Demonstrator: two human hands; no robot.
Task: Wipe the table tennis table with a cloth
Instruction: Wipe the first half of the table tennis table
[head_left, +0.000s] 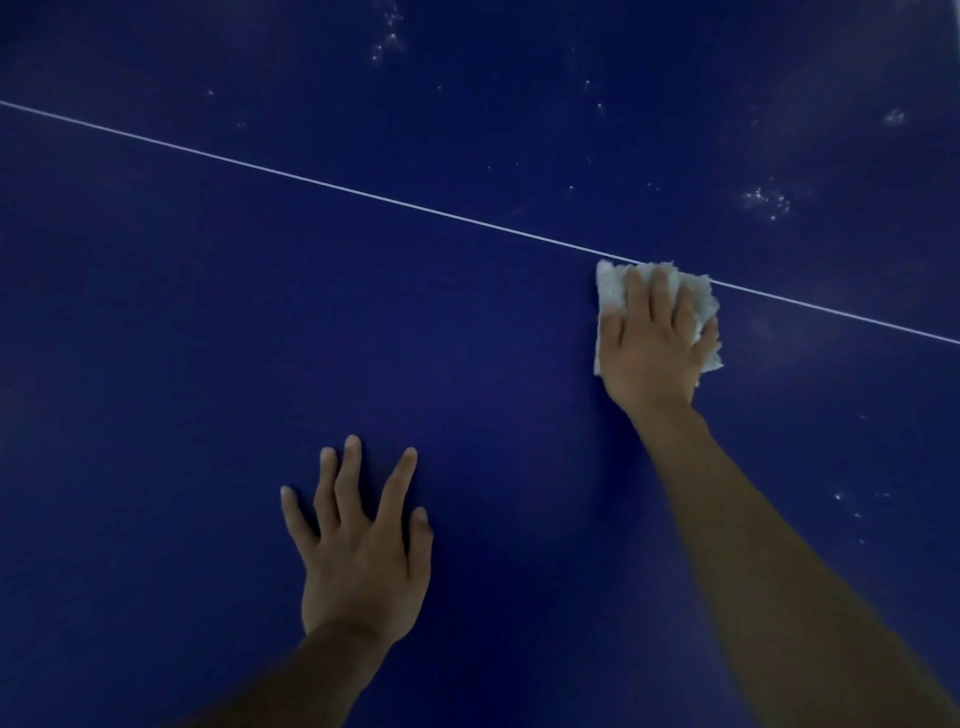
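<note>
Two flat hands: left hand (358, 551) leans on the table (208, 312), right hand (652, 343) presses the cloth (607, 291) down. Mid-wipe, I think; next push toward spots (766, 200) beyond its fingers (661, 293).

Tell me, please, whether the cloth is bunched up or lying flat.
Lying flat: the white cloth shows as a squarish pad around the right hand, whose straight fingers press it onto the table. Layers: cannot tell.

The left hand (358, 566) and the right hand (654, 348) are bare, with long slim fingers. Short pale fingernails (353, 444) show on the left one. Behind the wrists, the left forearm (311, 680) and the right forearm (769, 561) are bare too.
</note>
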